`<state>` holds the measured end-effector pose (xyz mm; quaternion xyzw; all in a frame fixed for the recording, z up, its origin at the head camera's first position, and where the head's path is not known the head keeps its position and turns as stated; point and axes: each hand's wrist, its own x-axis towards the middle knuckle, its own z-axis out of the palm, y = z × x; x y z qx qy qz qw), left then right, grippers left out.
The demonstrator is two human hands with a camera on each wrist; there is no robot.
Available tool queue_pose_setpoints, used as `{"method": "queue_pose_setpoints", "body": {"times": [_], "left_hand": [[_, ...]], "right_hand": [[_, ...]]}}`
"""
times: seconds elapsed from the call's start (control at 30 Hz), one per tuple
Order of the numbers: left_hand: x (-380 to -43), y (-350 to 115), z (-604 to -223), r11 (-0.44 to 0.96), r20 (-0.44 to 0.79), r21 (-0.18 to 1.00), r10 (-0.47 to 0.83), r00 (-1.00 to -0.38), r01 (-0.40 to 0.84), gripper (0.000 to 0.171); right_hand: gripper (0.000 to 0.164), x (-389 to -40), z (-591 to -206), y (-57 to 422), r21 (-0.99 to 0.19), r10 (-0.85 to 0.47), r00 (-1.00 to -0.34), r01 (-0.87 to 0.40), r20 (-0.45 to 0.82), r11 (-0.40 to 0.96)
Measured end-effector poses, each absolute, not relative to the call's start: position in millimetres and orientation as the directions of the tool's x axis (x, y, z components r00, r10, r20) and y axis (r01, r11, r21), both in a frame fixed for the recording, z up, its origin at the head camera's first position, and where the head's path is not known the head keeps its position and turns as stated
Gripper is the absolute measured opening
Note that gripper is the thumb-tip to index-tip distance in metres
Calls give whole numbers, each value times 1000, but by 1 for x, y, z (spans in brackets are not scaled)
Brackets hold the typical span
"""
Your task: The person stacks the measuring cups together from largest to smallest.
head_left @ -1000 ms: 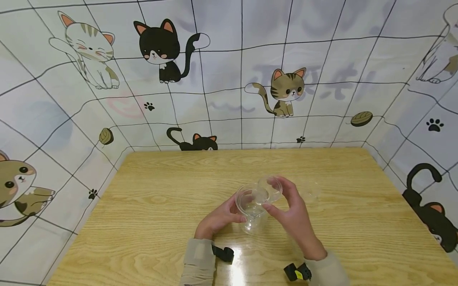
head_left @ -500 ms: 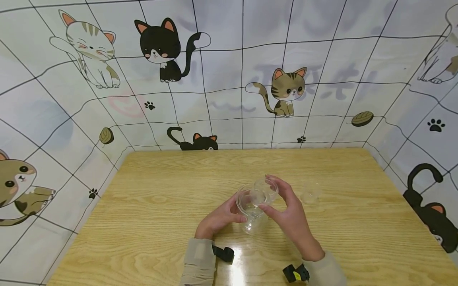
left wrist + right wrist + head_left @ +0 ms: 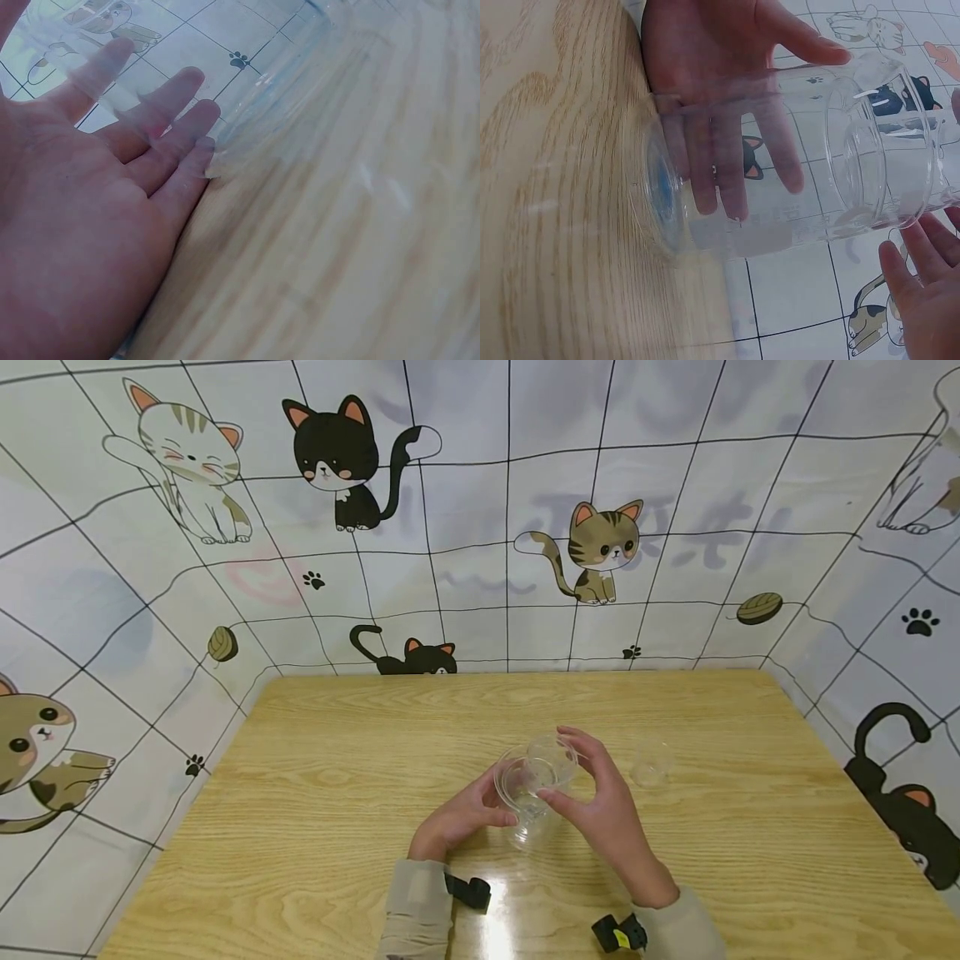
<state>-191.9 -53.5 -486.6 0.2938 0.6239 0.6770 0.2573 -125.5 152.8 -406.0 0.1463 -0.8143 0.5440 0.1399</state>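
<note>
A clear plastic jar (image 3: 527, 837) stands upright on the wooden table, its wide rim facing up. My left hand (image 3: 468, 814) holds it from the left, thumb at the front near the rim and fingers behind the wall. Through the transparent side, those fingers (image 3: 727, 172) show in the right wrist view. My right hand (image 3: 609, 814) pinches a smaller clear round cup-like piece (image 3: 558, 752) between thumb and fingers. This piece is tilted and overlaps the jar's mouth in the head view. Its exact shape is hard to make out.
Right of my right hand, another clear round piece (image 3: 651, 766) lies on the wooden table (image 3: 337, 760). A cloth printed with cats and grid lines (image 3: 465, 527) rises behind and on both sides. Black wrist devices (image 3: 468, 893) sit at both cuffs.
My right hand has shifted slightly left, bringing the small clear piece further over the jar's mouth. My left hand and the jar have stayed in place.
</note>
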Motion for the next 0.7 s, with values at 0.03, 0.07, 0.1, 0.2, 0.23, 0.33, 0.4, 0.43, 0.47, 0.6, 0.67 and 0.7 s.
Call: {"method": "queue_pose_setpoints", "body": {"times": [0.03, 0.07, 0.1, 0.2, 0.23, 0.33, 0.4, 0.43, 0.47, 0.6, 0.67, 0.7], "left_hand": [[-192, -53, -485, -89, 76, 996, 717, -693, 18, 78], [-191, -54, -483, -86, 72, 996, 720, -690, 15, 78], [-190, -54, -480, -84, 74, 996, 725, -684, 18, 79], [-187, -55, -469, -77, 74, 997, 740, -668, 25, 80], [-187, -55, -467, -74, 72, 997, 745, -663, 25, 80], [-186, -55, -462, -72, 67, 997, 751, -657, 20, 80], [-187, -55, -465, -70, 56, 998, 749, -660, 6, 80], [-189, -55, -468, -69, 54, 998, 747, -662, 4, 80], [-190, -55, -470, -71, 55, 997, 746, -664, 3, 80], [-194, -54, -481, -76, 64, 997, 735, -675, 12, 81], [-195, -54, -484, -84, 78, 996, 732, -677, 24, 81], [-196, -54, -485, -90, 84, 996, 732, -677, 27, 81]], "right_hand": [[66, -127, -409, 154, -839, -88, -915, -396, 393, 374], [66, -129, -412, 154, -830, -93, -912, -404, 400, 385], [66, -131, -415, 155, -822, -97, -908, -412, 409, 392], [66, -133, -418, 154, -805, -108, -898, -432, 427, 407], [67, -133, -419, 154, -801, -109, -897, -433, 429, 413], [66, -133, -418, 154, -806, -99, -905, -414, 413, 422], [65, -133, -418, 153, -815, -88, -916, -389, 391, 429], [65, -133, -418, 153, -817, -86, -920, -380, 382, 435], [66, -133, -418, 154, -818, -83, -925, -369, 372, 442], [69, -134, -418, 154, -802, -85, -931, -350, 356, 484], [70, -134, -418, 154, -792, -86, -932, -347, 353, 502], [71, -135, -418, 154, -787, -87, -932, -346, 352, 511]]}}
